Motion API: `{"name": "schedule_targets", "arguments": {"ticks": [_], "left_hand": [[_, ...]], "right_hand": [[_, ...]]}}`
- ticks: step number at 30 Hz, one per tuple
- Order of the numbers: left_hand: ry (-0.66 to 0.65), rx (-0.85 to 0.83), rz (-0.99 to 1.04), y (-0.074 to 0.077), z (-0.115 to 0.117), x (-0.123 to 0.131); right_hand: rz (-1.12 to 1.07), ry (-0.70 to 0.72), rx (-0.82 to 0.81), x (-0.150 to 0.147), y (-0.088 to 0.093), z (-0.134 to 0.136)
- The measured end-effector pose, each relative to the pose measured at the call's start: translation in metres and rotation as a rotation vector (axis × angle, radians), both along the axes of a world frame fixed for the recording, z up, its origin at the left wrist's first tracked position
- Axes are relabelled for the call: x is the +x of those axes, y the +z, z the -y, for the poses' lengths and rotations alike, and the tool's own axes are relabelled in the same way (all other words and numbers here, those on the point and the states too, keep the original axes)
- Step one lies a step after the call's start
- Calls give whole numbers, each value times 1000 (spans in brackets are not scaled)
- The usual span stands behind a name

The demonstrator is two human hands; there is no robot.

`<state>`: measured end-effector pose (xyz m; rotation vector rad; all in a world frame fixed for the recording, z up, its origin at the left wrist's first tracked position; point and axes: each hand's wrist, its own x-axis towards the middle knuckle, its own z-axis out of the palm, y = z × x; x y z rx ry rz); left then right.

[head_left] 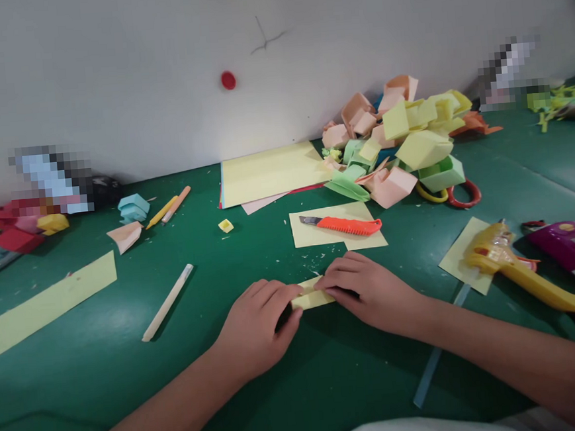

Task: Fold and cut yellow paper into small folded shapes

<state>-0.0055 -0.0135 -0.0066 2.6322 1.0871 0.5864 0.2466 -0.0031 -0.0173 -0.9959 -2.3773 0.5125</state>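
Observation:
A small folded strip of yellow paper [314, 299] lies at the middle of the green table, held at both ends. My left hand [260, 320] closes on its left end, thumb below and fingers above. On the right end, my right hand [366, 292] pinches it the same way, fingertips on the upper fold. Part of the strip is hidden under the fingers. Just beyond my hands, an orange utility knife [351, 225] with its blade out rests on a yellow paper sheet [309, 234]. Small paper scraps are scattered between.
A yellow glue gun [510, 261] stands at right beside a purple power strip [569, 246]. Folded paper pieces [419, 119] are heaped at the back right, with scissors [465, 195] below. A glue stick [429, 377] pokes from under my right forearm. Left lie a rolled paper stick [169, 303] and a paper strip [50, 304].

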Motion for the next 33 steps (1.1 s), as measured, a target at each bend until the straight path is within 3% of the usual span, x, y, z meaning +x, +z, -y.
{"name": "schedule_targets", "arguments": {"ticks": [9, 15, 22, 33], "left_hand": [[-49, -244, 77, 6, -5, -3], [-178, -212, 82, 8, -9, -4], [-173, -38, 108, 1, -5, -4], [-177, -105, 134, 5, -8, -6]], "right_hand": [[-42, 36, -24, 0, -2, -2], [-3, 46, -36, 1, -4, -1], [18, 42, -5, 2, -4, -2], [12, 46, -34, 2, -4, -3]]}}
